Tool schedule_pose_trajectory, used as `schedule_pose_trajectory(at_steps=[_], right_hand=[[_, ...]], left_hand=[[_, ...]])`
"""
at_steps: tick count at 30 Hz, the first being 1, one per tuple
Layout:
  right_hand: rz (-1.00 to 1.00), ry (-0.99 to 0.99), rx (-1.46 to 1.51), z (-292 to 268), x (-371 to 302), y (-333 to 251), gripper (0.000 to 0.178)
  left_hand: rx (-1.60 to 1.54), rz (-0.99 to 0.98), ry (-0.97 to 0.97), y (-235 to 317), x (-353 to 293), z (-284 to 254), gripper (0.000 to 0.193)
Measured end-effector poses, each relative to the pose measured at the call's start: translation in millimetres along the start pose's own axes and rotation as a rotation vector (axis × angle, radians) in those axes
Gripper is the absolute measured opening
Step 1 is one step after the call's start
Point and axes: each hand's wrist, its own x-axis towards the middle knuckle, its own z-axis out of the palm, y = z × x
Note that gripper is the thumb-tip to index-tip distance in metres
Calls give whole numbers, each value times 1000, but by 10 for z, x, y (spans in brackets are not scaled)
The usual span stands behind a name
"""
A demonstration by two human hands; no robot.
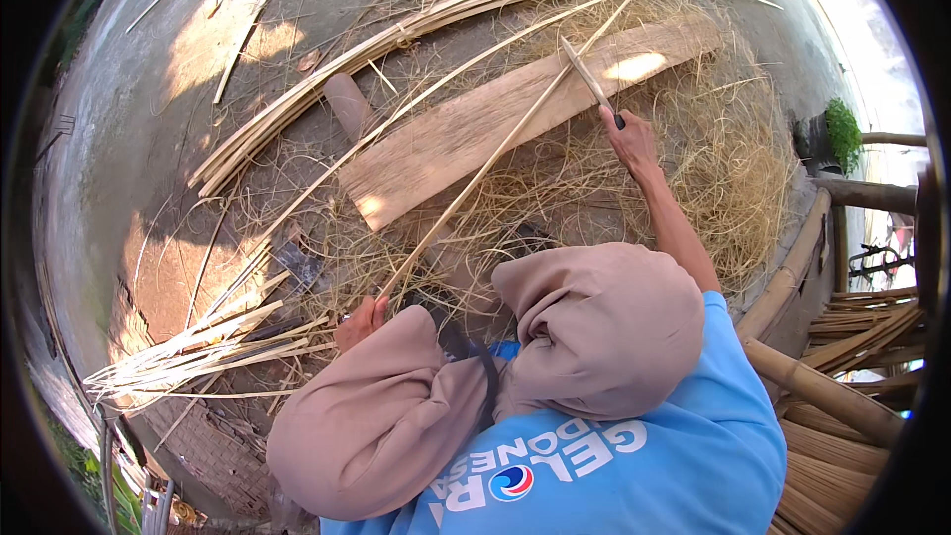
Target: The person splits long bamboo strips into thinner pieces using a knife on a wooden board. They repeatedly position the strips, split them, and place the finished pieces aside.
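My left hand [363,325], partly hidden behind my knee, is closed on the near end of a long bamboo strip [482,170]. The strip slants up and away to the right, across a wooden plank [446,144]. My right hand [631,142] grips the dark handle of a knife [591,77]. Its blade points up and left and lies against the strip over the plank's right part. Whether the edge is cutting into the strip is too small to tell.
Behind the plank lies a curved bundle of bamboo strips [396,40]. More strips [198,352] are piled at the left. Curly shavings [718,173] cover the ground around the plank, thickest at the right. Bamboo poles [822,391] stand beside me at the right.
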Motion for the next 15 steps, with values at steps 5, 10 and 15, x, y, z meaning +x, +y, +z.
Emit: schedule_pose_trajectory(at_steps=[5, 10, 15], right_hand=[[-229, -113, 59, 433, -440, -521, 58], [-277, -15, 14, 481, -501, -171, 62], [88, 110, 82, -4, 416, 88, 61]], left_hand=[[7, -16, -4, -155, -84, -12, 45], [-116, -138, -88, -773, -521, -201, 47], [-339, -272, -264, -982, -447, -357, 49]])
